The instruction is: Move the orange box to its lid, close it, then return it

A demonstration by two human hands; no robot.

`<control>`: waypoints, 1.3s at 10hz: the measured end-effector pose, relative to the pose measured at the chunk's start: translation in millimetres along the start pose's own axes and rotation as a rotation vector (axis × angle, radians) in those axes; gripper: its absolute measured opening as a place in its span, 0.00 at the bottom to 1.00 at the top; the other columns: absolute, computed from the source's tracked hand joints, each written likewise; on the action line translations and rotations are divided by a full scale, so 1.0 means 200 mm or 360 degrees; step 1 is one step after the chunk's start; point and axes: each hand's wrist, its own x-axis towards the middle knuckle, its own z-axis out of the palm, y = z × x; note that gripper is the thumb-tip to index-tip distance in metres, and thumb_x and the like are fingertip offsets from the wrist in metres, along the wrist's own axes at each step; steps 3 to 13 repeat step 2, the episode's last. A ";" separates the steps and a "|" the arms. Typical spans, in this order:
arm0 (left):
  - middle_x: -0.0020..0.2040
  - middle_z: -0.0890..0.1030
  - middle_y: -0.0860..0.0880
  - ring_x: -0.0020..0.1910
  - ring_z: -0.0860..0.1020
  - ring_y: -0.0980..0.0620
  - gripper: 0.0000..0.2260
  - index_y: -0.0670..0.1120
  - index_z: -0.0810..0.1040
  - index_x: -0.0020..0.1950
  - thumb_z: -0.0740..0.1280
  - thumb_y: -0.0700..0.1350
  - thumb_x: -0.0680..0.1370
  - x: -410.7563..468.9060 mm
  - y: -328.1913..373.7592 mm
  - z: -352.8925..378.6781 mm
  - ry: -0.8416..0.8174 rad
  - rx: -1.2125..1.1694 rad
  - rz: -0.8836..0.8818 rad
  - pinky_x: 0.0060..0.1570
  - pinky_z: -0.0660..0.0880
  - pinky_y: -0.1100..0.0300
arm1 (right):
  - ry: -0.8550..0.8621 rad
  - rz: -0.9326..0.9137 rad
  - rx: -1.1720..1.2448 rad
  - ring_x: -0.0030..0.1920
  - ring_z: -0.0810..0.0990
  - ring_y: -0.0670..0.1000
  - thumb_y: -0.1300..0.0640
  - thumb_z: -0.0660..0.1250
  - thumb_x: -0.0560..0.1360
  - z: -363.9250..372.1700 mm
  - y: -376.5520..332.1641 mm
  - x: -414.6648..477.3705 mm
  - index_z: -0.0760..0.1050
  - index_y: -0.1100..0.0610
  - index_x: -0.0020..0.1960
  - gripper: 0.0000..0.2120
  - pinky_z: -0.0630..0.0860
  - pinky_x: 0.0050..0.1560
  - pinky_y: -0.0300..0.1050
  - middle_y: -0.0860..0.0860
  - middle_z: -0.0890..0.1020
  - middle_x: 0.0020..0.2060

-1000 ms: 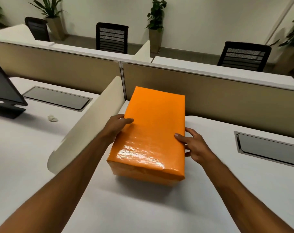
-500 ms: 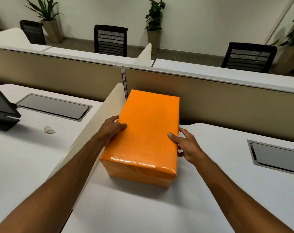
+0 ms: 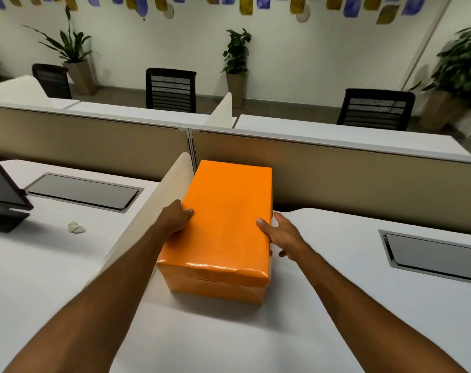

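The orange box (image 3: 223, 224) stands on the white desk (image 3: 336, 305) with its glossy lid on, its far end close to the beige partition. My left hand (image 3: 175, 218) grips its left side, thumb on the top edge. My right hand (image 3: 281, 235) holds the right side, thumb on the lid and fingers down the wall. The box's left wall is hidden between it and the curved divider.
A cream curved divider (image 3: 153, 211) rises right beside the box's left. The beige partition (image 3: 336, 173) closes the back. Dark cable hatches (image 3: 433, 254) (image 3: 83, 191) sit in both desks. A monitor (image 3: 3, 195) and a crumpled paper (image 3: 76, 227) lie on the left desk.
Held in both hands, the box has slid away from me toward the back partition and the divider. The camera has tilted up, showing more of the wall.
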 end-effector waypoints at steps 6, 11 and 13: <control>0.78 0.62 0.41 0.75 0.64 0.39 0.31 0.46 0.55 0.80 0.58 0.57 0.81 -0.17 0.03 0.09 0.0263 0.0305 0.0460 0.71 0.64 0.39 | 0.0140 -0.0284 -0.0434 0.71 0.70 0.60 0.40 0.62 0.78 -0.15 0.01 -0.07 0.61 0.56 0.76 0.33 0.71 0.65 0.57 0.59 0.70 0.72; 0.78 0.62 0.41 0.75 0.64 0.39 0.31 0.46 0.55 0.80 0.58 0.57 0.81 -0.17 0.03 0.09 0.0263 0.0305 0.0460 0.71 0.64 0.39 | 0.0140 -0.0284 -0.0434 0.71 0.70 0.60 0.40 0.62 0.78 -0.15 0.01 -0.07 0.61 0.56 0.76 0.33 0.71 0.65 0.57 0.59 0.70 0.72; 0.78 0.62 0.41 0.75 0.64 0.39 0.31 0.46 0.55 0.80 0.58 0.57 0.81 -0.17 0.03 0.09 0.0263 0.0305 0.0460 0.71 0.64 0.39 | 0.0140 -0.0284 -0.0434 0.71 0.70 0.60 0.40 0.62 0.78 -0.15 0.01 -0.07 0.61 0.56 0.76 0.33 0.71 0.65 0.57 0.59 0.70 0.72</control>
